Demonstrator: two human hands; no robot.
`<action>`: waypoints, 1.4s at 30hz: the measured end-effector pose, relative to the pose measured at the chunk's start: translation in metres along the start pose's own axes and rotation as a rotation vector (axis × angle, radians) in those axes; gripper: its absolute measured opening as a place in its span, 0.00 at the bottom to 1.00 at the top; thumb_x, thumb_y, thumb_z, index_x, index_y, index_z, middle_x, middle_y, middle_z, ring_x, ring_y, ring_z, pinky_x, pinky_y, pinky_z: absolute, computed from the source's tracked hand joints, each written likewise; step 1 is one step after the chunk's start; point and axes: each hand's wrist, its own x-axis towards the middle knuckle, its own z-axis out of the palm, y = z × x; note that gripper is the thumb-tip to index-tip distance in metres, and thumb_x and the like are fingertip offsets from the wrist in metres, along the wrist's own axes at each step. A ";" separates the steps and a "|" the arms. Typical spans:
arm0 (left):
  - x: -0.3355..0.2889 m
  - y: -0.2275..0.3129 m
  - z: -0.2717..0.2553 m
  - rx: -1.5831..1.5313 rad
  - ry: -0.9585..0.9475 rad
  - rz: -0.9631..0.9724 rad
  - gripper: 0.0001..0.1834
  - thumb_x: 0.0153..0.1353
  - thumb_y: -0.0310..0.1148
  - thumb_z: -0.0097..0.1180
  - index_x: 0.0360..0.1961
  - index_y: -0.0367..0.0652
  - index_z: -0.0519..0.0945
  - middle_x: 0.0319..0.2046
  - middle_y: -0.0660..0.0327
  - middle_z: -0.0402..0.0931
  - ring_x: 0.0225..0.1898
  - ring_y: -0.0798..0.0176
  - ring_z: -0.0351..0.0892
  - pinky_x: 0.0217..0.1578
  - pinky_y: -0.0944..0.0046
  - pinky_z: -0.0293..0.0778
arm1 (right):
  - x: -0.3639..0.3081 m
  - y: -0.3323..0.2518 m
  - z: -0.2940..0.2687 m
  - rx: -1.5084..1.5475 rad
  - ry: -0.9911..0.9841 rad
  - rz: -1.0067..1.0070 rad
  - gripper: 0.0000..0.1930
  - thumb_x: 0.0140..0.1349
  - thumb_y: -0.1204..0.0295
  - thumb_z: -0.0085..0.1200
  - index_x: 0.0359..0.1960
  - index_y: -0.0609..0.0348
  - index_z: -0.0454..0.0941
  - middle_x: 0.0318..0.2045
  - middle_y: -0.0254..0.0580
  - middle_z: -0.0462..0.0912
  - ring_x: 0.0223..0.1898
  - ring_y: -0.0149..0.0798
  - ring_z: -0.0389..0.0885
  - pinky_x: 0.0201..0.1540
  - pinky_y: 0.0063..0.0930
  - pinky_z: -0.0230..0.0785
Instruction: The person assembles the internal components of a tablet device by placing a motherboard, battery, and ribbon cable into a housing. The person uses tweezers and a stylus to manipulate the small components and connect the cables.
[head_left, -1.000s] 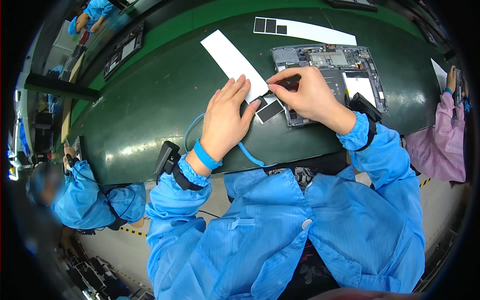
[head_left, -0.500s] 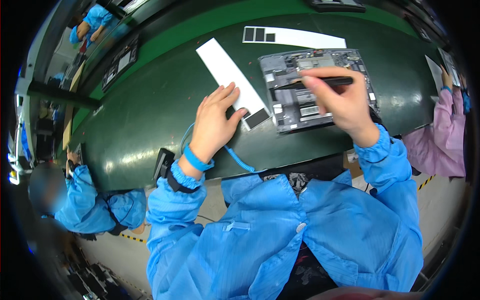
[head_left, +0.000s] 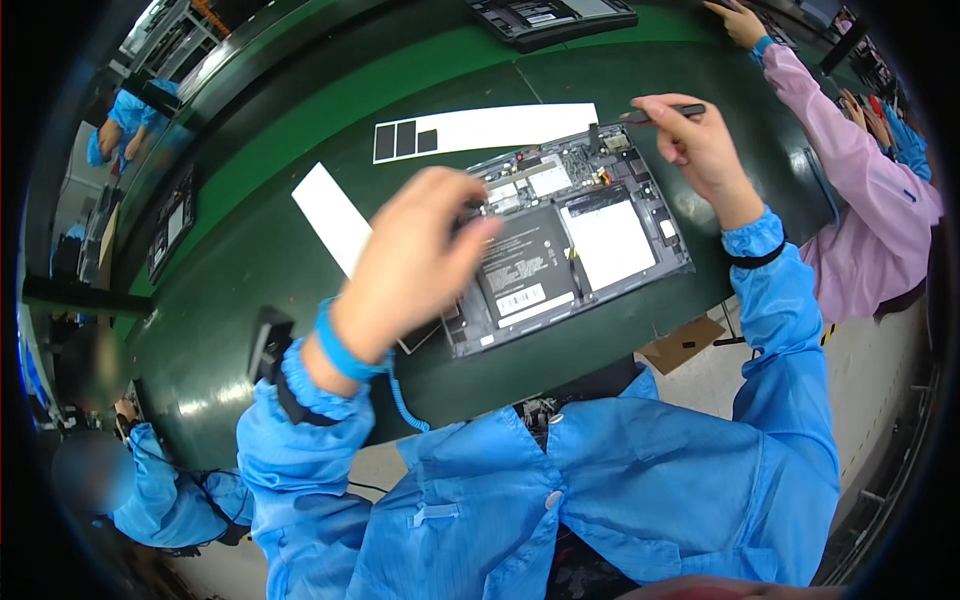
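Note:
An opened laptop base (head_left: 630,275) lies on the green table with its inner parts showing: a black battery (head_left: 525,262), a white panel beside it and a circuit board along the far edge. Over its left side my left hand (head_left: 405,260) hovers, slightly blurred, thumb and forefinger apart; nothing shows between them. My right hand (head_left: 695,150) is raised by the far right corner, its fingers closed on black tweezers (head_left: 675,111) pointing left. Partly covered by my left hand and forearm is a white strip (head_left: 330,215).
A second white strip (head_left: 490,128) with black pads lies beyond the laptop base. Another laptop base (head_left: 550,22) sits at the far edge. A person in a pink sleeve (head_left: 840,150) works at right, one in blue (head_left: 165,475) at left. A coiled blue cord (head_left: 402,400) hangs from my left wristband.
My left hand has left the white strip and come over the laptop base's left side. My right hand has lifted the tweezers from the middle to the far right corner. The view has shifted.

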 end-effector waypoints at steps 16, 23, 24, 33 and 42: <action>0.052 0.019 0.067 0.120 -0.293 0.308 0.31 0.48 0.30 0.65 0.57 0.47 0.76 0.65 0.61 0.65 0.55 0.48 0.64 0.58 0.52 0.61 | 0.001 0.009 -0.005 0.088 -0.176 0.081 0.14 0.63 0.66 0.58 0.41 0.66 0.82 0.27 0.40 0.83 0.16 0.22 0.71 0.19 0.13 0.58; 0.052 0.023 0.067 0.100 -0.302 0.293 0.29 0.47 0.29 0.65 0.55 0.48 0.78 0.65 0.63 0.65 0.54 0.49 0.65 0.56 0.53 0.62 | 0.001 0.015 -0.007 0.139 -0.189 0.102 0.12 0.63 0.70 0.58 0.41 0.68 0.81 0.29 0.42 0.84 0.17 0.23 0.71 0.21 0.15 0.63; 0.051 0.021 0.067 0.096 -0.298 0.291 0.29 0.47 0.29 0.65 0.55 0.48 0.78 0.65 0.63 0.65 0.54 0.49 0.65 0.56 0.53 0.62 | 0.000 0.015 -0.006 0.139 -0.173 0.105 0.12 0.63 0.70 0.58 0.41 0.68 0.81 0.30 0.43 0.84 0.17 0.23 0.71 0.21 0.15 0.63; 0.048 0.019 0.068 0.079 -0.265 0.310 0.27 0.47 0.29 0.64 0.52 0.48 0.80 0.64 0.63 0.67 0.54 0.49 0.65 0.53 0.53 0.63 | -0.001 0.016 -0.003 0.128 -0.155 0.118 0.12 0.64 0.70 0.57 0.42 0.68 0.80 0.31 0.42 0.84 0.17 0.23 0.70 0.21 0.15 0.62; 0.050 0.020 0.068 0.063 -0.275 0.301 0.27 0.47 0.29 0.63 0.53 0.48 0.79 0.64 0.64 0.67 0.55 0.49 0.65 0.55 0.52 0.62 | -0.001 0.013 -0.006 0.127 -0.178 0.101 0.12 0.65 0.69 0.56 0.42 0.67 0.80 0.29 0.40 0.83 0.16 0.22 0.69 0.19 0.15 0.57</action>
